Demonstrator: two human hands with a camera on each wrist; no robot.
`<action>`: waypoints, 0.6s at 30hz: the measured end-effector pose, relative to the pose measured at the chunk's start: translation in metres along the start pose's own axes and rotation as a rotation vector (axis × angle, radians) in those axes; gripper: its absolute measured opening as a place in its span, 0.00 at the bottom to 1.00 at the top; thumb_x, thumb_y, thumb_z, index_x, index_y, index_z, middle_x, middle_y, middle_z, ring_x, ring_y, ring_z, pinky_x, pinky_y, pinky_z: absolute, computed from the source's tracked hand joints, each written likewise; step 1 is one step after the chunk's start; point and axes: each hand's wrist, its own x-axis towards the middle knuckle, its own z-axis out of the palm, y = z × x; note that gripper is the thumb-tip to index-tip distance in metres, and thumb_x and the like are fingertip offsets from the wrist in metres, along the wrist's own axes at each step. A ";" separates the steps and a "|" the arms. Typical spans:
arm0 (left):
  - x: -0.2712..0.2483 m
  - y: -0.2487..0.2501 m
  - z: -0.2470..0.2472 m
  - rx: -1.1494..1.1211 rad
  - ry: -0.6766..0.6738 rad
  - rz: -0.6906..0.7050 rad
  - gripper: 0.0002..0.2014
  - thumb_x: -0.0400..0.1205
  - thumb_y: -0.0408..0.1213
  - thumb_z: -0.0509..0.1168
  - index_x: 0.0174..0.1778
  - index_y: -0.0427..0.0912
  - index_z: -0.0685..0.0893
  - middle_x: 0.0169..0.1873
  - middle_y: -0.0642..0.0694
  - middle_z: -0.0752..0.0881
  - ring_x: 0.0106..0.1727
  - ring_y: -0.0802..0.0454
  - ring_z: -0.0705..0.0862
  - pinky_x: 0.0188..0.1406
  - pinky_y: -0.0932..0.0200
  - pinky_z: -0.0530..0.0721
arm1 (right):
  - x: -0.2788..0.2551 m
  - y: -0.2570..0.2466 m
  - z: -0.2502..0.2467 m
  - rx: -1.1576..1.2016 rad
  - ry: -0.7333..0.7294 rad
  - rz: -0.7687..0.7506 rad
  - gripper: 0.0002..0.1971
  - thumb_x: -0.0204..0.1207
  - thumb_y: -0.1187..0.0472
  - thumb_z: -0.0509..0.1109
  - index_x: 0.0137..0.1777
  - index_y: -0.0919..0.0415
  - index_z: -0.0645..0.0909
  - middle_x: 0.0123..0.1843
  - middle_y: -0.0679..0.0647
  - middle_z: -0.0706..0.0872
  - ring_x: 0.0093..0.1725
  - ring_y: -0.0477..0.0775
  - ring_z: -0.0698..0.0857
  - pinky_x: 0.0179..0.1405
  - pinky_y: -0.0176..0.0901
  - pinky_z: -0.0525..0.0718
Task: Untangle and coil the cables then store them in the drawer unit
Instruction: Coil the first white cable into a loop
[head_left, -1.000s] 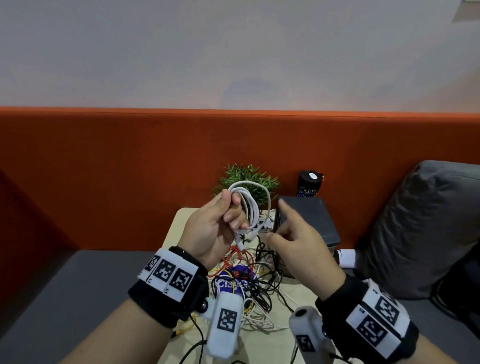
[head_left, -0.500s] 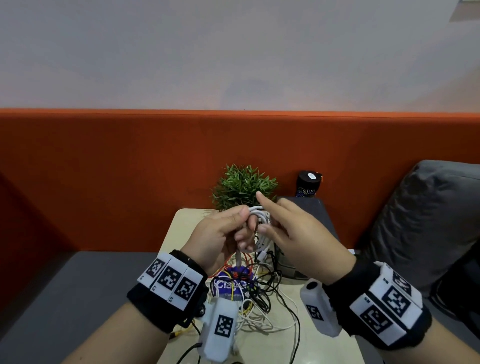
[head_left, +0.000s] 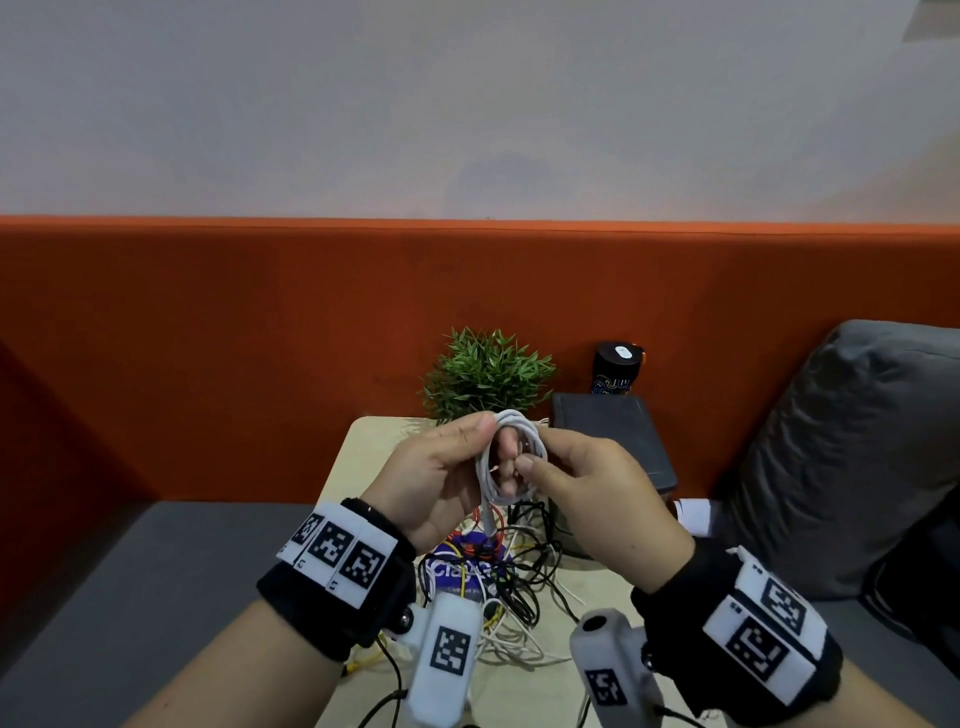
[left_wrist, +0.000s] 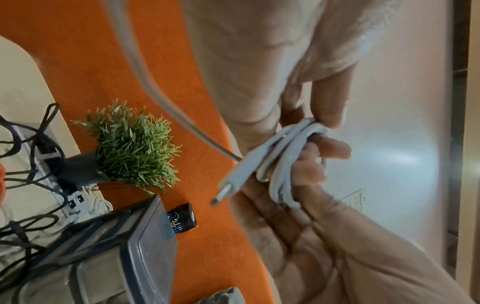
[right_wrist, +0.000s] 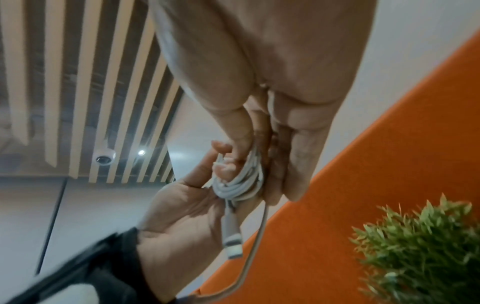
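**Above the table: one white cable nearly coiled, the rest untouched**

Above the small table (head_left: 363, 457), I have the white cable (head_left: 511, 457) wound into a tight coil and held up between both hands. My left hand (head_left: 431, 483) grips the coil, thumb on top and fingers curled through the loops; the left wrist view shows the turns bunched over the fingers. My right hand (head_left: 587, 499) pinches the coil from the other side, thumb and forefinger closed on the strands. One connector end (right_wrist: 232, 242) hangs free below the coil, and a thin tail runs down from it, so I judge the winding is close to finished but the loose end is not yet tucked.

Below my hands the tangle of cables (head_left: 514, 577) lies on the table: black, white, red and yellow strands crossing one another, none of it sorted that I can see. The grey drawer unit (head_left: 613, 441) stands at the far right of the table, just beside the small green plant (head_left: 485, 374). I cannot tell from these views whether a drawer stands open or holds anything.

By my reckoning the job is early: one cable nearly coiled, none visibly stored, and the bulk of the untangling ahead.
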 end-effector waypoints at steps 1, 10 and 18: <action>0.000 0.000 0.000 -0.004 0.010 -0.003 0.16 0.79 0.41 0.60 0.32 0.36 0.84 0.28 0.38 0.80 0.27 0.47 0.79 0.33 0.57 0.83 | 0.000 0.003 0.002 0.065 0.043 0.014 0.12 0.81 0.61 0.67 0.45 0.39 0.84 0.40 0.41 0.89 0.44 0.36 0.85 0.44 0.30 0.80; 0.005 0.004 -0.005 0.574 0.121 0.103 0.15 0.83 0.42 0.57 0.40 0.38 0.86 0.37 0.50 0.88 0.43 0.53 0.83 0.46 0.64 0.79 | 0.004 0.009 0.004 0.341 0.204 0.104 0.06 0.77 0.64 0.72 0.46 0.56 0.90 0.40 0.51 0.92 0.43 0.48 0.89 0.45 0.36 0.85; 0.001 0.006 -0.019 0.840 0.169 0.081 0.11 0.81 0.45 0.63 0.43 0.47 0.88 0.42 0.49 0.87 0.37 0.68 0.83 0.41 0.72 0.78 | 0.010 0.016 0.006 0.670 0.059 0.325 0.11 0.78 0.69 0.68 0.58 0.62 0.85 0.49 0.62 0.91 0.45 0.55 0.87 0.45 0.43 0.82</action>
